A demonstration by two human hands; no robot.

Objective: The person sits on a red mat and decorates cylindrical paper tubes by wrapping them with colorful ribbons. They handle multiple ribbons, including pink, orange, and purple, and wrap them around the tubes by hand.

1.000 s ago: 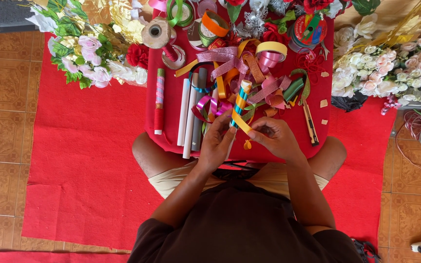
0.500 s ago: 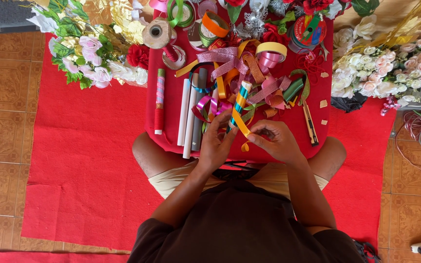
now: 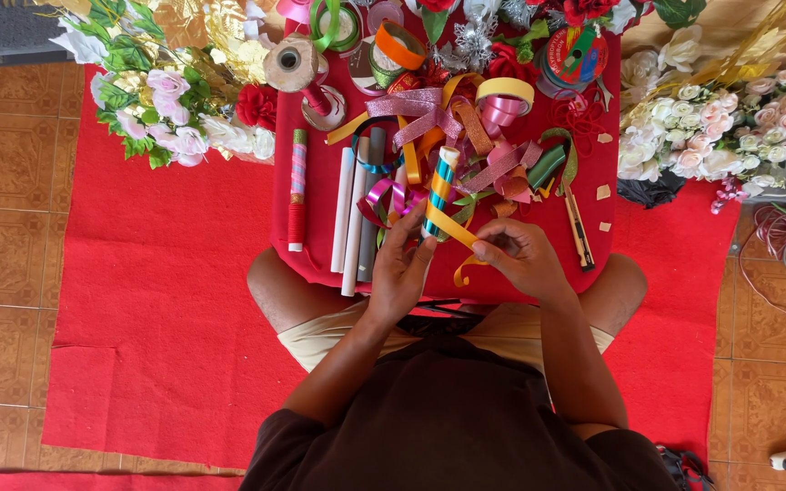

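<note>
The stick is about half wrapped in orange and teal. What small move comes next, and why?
Probably another turn: the left hand grips the stick near its lower end, while the right hand pulls the orange ribbon taut off it. Loose ribbon curls below, so rotating the stick would lay the next spiral band.

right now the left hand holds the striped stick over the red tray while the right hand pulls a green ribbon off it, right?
Not quite. In the head view the ribbon that the right hand pulls is orange, not green. The left hand does hold the striped stick over the red tray.
</note>
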